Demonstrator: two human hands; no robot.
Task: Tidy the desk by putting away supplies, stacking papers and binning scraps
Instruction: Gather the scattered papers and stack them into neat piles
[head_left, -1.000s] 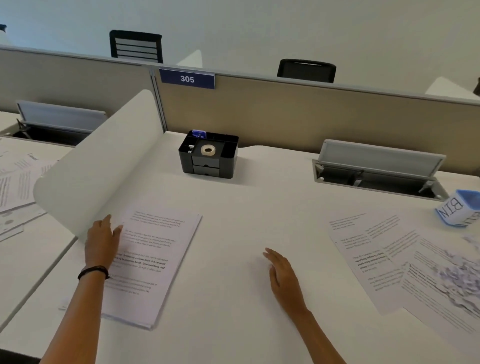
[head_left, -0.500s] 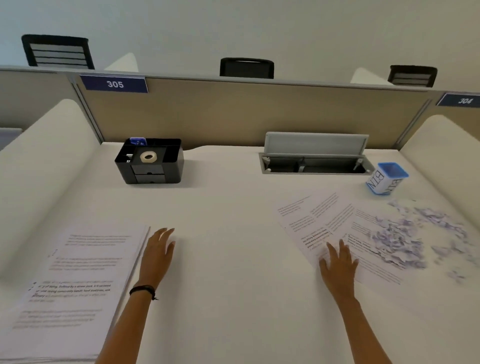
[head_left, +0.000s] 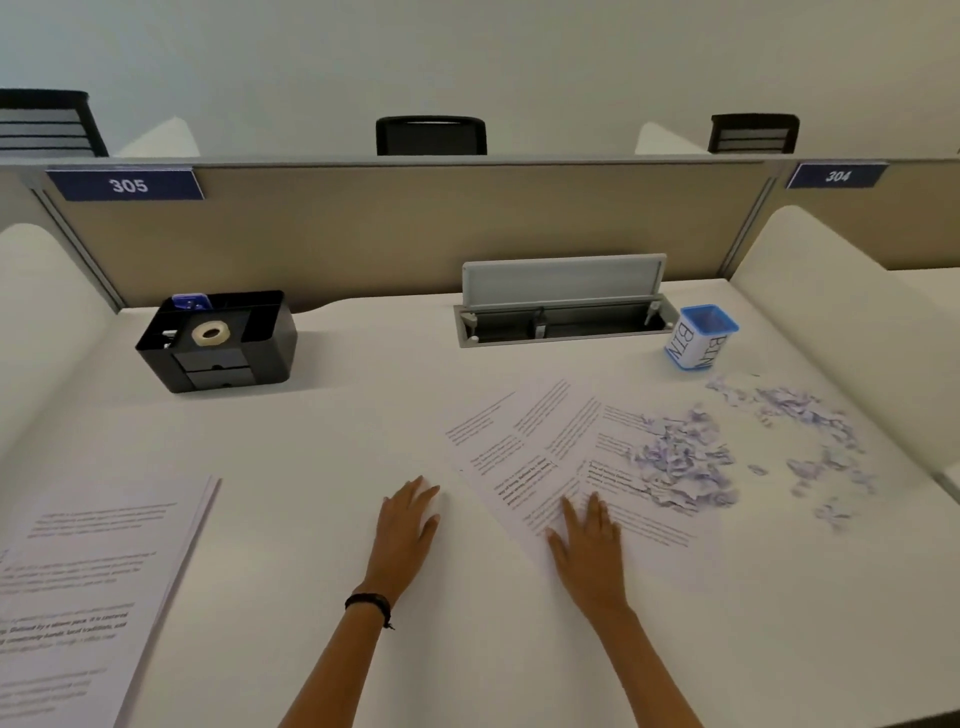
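Observation:
Loose printed sheets (head_left: 540, 447) lie fanned out right of centre on the white desk. My right hand (head_left: 589, 545) rests flat on their near corner, fingers apart. My left hand (head_left: 408, 530) lies flat on the bare desk just left of those sheets, holding nothing. A stack of printed papers (head_left: 88, 587) sits at the near left. Torn paper scraps (head_left: 685, 462) are strewn over the right sheets and the desk beyond. A small blue-rimmed cup marked BIN (head_left: 698, 338) stands behind the scraps. A black organizer (head_left: 218, 343) with a tape roll (head_left: 210, 332) stands at the back left.
An open cable hatch (head_left: 561, 306) is set in the desk at the back centre. A beige partition (head_left: 415, 228) closes the far side, and curved white dividers (head_left: 831, 312) flank the desk. Chairs stand beyond the partition.
My view has swung right, from the left stack toward the loose sheets. My left hand left the stack and moved right across the desk. My right hand came to rest on the loose sheets.

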